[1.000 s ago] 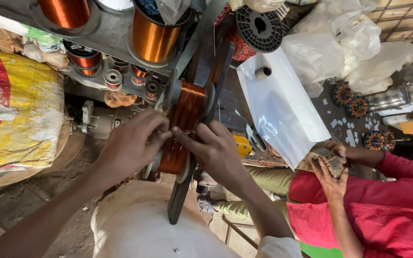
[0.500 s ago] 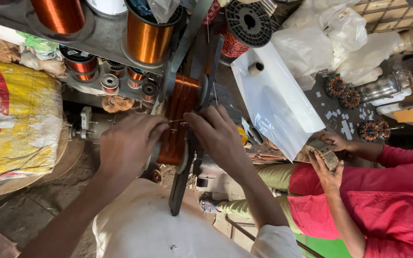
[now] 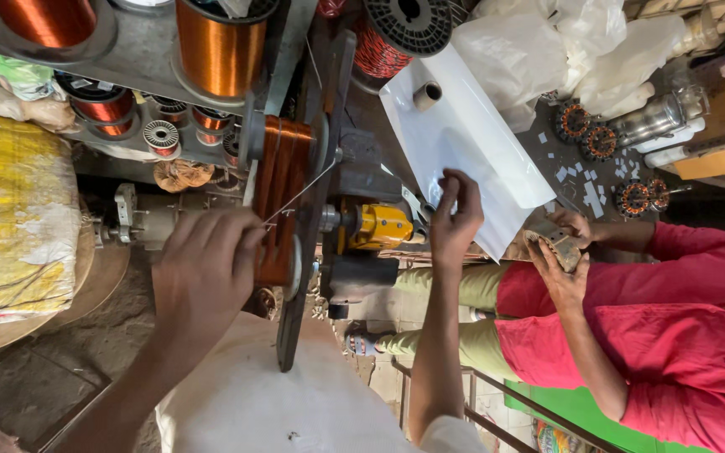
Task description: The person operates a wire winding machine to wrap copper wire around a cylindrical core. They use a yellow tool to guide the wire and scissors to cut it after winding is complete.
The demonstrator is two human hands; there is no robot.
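The left hand [image 3: 207, 268] is curling its fingers closed around a thin wire [image 3: 299, 193], pinching it just beside the copper coil [image 3: 277, 197] that is sitting on the winder [image 3: 316, 184] in the middle of the view. The wire is running taut from the fingers up to the right, across the coil. The right hand [image 3: 455, 222] is reaching well apart from the left, its fingers bending and touching the lower edge of a white sheet [image 3: 463, 138]; whether it is gripping the sheet, I cannot tell. A yellow part [image 3: 382, 226] is lying between the two hands. At the right, a person in red [image 3: 673, 335] is holding a small stator [image 3: 557, 245] in both hands.
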